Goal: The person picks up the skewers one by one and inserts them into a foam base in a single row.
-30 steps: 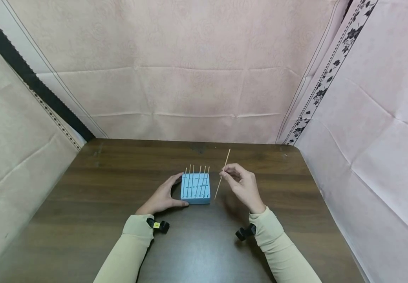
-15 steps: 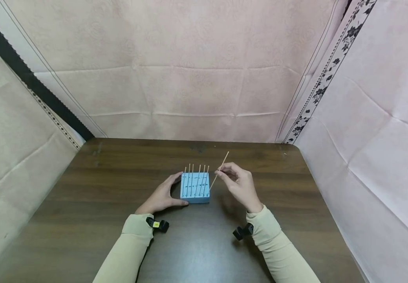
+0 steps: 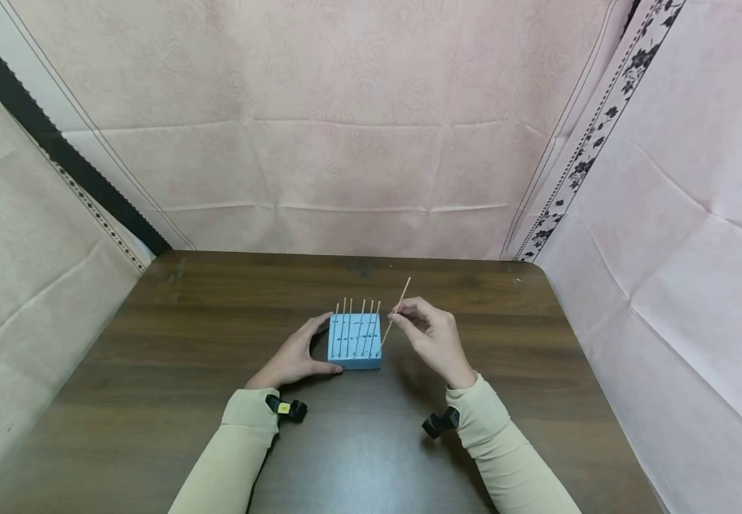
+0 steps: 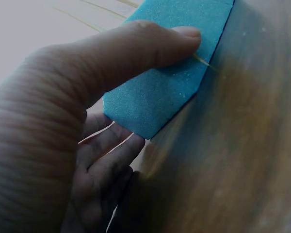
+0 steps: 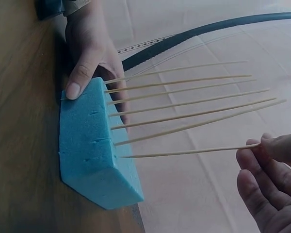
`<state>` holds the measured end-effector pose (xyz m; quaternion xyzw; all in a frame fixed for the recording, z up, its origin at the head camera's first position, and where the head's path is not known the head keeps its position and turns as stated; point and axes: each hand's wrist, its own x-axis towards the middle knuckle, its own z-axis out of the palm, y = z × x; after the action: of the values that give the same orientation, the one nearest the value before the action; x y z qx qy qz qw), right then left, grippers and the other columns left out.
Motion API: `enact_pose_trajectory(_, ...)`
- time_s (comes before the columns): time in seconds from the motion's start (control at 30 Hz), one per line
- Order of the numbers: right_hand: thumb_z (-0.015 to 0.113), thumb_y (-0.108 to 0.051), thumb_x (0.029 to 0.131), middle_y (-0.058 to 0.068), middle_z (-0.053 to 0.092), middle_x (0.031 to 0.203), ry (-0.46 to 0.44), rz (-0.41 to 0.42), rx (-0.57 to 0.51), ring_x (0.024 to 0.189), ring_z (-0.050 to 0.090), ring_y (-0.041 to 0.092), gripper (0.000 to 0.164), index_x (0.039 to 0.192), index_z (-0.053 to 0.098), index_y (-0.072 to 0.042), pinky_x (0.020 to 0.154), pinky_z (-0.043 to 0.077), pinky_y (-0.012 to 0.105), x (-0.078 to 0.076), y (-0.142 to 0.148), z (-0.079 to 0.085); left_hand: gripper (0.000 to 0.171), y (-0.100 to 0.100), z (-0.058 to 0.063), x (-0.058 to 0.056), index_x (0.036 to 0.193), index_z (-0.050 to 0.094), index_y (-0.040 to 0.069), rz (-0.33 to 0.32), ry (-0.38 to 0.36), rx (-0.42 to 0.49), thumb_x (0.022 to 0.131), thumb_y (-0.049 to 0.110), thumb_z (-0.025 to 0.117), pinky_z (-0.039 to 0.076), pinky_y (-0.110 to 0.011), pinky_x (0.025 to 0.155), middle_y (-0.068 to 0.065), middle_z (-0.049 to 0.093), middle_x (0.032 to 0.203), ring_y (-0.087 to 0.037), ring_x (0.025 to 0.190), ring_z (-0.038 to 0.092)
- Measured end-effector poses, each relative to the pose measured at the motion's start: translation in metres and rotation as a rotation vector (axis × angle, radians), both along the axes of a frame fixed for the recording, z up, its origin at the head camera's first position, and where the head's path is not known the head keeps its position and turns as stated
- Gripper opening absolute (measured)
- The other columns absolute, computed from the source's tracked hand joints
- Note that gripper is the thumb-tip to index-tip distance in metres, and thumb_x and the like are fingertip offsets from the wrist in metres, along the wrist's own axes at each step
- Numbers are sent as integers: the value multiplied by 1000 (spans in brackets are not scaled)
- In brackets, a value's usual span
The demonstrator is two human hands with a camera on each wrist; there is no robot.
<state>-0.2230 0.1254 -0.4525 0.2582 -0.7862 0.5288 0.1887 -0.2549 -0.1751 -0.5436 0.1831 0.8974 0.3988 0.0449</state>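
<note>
A light blue foam block (image 3: 361,365) stands on the table. My left hand (image 3: 295,359) grips it at its left end, the thumb on the near face and the fingers behind. Several thin wooden skewers (image 5: 184,117) stand in a row in the block's top. My right hand (image 3: 433,339) pinches one more skewer (image 5: 194,151) near its middle, just right of the block. In the right wrist view this skewer's pointed tip meets the block's top near its right end; whether it has entered the foam I cannot tell.
The brown wood-grain table (image 3: 178,400) ends at a pale cloth backdrop (image 3: 345,193). Cloth sheets hang at both sides, the right one (image 3: 685,235) with a black floral border. Black wrist cameras (image 3: 440,422) sit on both sleeves.
My right hand has moved left with the skewer, bringing its lower tip from beside the block to the block's right end. The left hand and block have stayed almost in place.
</note>
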Motion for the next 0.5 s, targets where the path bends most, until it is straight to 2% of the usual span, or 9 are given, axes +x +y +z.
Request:
enact_pose_trajectory(0.17,73,-12,94,2,75,96,12,24,6,83,71,17,9,103,70,-13,72,58,32,0,-1,-1,117,0,1,0,159,28,29,-2,0,-1,65,60,89,32,-61,111,0,35,159,-27,145,33)
enact_pose_trajectory(0.37,72,-6,93,9,74,96,42,47,5,82,72,25,9,102,70,-9,72,58,29,1,-4,-1,117,-1,1,2,159,28,29,0,0,2,65,61,89,32,-61,110,0,35,159,-28,145,33)
enact_pose_trajectory(0.5,73,-4,92,9,74,95,46,48,41,82,72,18,10,101,71,-6,71,58,29,1,-7,-3,117,-1,2,2,159,28,28,-2,2,1,65,60,89,32,-62,110,-1,35,159,-28,145,33)
